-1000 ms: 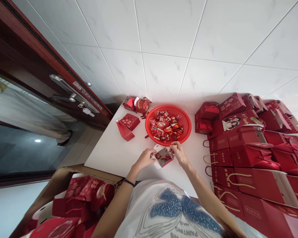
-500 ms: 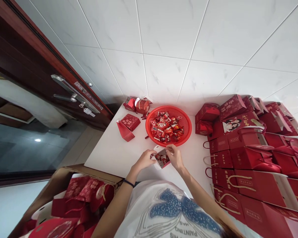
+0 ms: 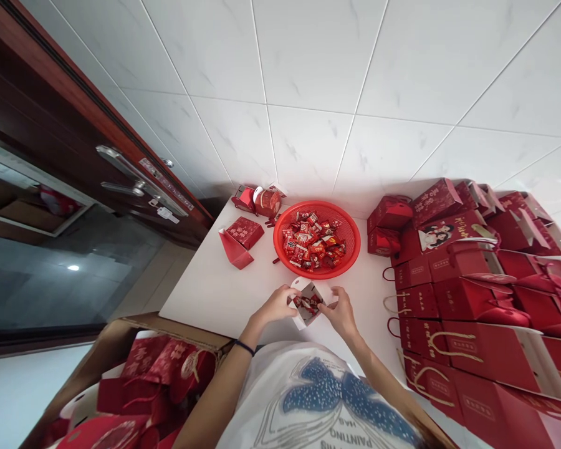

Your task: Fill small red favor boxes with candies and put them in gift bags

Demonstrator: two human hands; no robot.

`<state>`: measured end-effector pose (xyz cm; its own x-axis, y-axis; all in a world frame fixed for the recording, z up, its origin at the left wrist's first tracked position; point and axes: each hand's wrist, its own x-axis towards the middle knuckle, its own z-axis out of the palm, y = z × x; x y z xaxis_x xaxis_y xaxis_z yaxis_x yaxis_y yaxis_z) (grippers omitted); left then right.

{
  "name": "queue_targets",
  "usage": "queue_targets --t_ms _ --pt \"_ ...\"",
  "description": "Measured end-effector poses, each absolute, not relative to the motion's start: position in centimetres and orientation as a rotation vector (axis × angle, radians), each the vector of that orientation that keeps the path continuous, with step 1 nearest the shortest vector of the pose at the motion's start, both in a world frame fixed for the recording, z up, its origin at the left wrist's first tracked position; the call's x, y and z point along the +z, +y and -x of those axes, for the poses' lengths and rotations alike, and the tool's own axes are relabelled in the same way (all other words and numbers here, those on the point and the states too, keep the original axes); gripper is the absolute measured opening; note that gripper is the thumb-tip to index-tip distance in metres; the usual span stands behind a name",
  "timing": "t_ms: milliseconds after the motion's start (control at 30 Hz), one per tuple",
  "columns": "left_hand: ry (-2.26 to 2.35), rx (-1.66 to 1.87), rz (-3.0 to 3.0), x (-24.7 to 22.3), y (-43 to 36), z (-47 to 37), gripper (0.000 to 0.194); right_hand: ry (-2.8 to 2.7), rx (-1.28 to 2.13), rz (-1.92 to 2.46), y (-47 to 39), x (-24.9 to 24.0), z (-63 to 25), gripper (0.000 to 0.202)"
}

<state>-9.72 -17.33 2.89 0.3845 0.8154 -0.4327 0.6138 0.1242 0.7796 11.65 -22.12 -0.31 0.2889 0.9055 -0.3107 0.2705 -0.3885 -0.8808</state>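
Note:
In front of my body, an open-topped candy box with a pale inside stands tilted on the white table. Red-wrapped candies lie inside it. My left hand grips the box's left side, thumb and fingers round its wall. At the right side, my right hand has its thumb at the rim and its fingers curled outside a raised flap. Just beyond the box sits a round red plastic basket, with many wrapped candies in it.
A red box with an open lid lies left of the basket, and small red boxes stand by the wall. Red gift bags fill the right side. A carton of red packaging is at lower left, near a door.
The box has turned and come slightly nearer my body, showing more of its inside. My right hand has moved from its top edge to the right and down along its side.

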Motion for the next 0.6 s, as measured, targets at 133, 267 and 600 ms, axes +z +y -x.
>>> queue_targets --t_ms 133,267,600 --pt "1.283 0.28 -1.474 2.6 -17.4 10.1 0.058 -0.999 1.243 1.766 -23.0 -0.7 -12.7 0.067" --pt "1.167 0.288 -1.367 2.1 -17.5 10.4 0.067 -1.118 1.321 1.635 -24.5 -0.8 -13.6 0.053" --pt "1.144 0.39 -1.422 0.0 -17.9 8.8 0.056 -1.346 1.236 1.518 -26.0 0.0 -13.0 0.034"
